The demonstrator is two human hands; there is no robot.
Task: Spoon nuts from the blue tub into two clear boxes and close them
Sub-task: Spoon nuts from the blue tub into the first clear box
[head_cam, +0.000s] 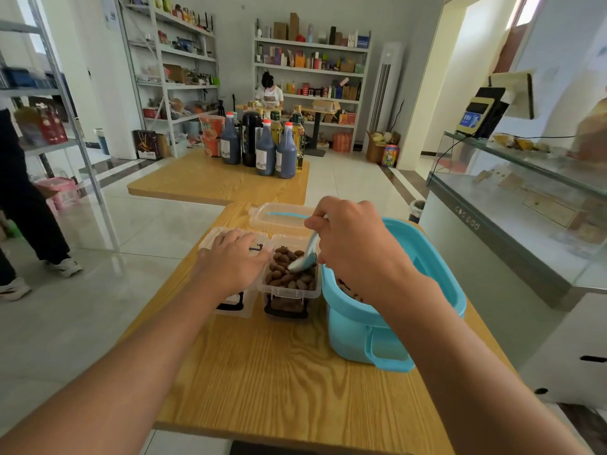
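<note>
Already the task looks more than half done, as I judge it. On the wooden worktop (262,372) two clear boxes stand side by side. The left box (236,305) seems closed: its lid is on, and the left hand (235,262) rests flat on it with straight fingers, holding nothing. The right box (292,284) is open and filled with brown nuts (282,277) nearly to the rim. The right hand (348,244) has its grip closed around the handle of a pale spoon (303,261), whose bowl lies on the nuts. The blue tub (410,290) stands just beside this box, on its right. The loose lid (282,216) lies behind the boxes. So what is left, probably, is to finish filling and then close the right box.
</note>
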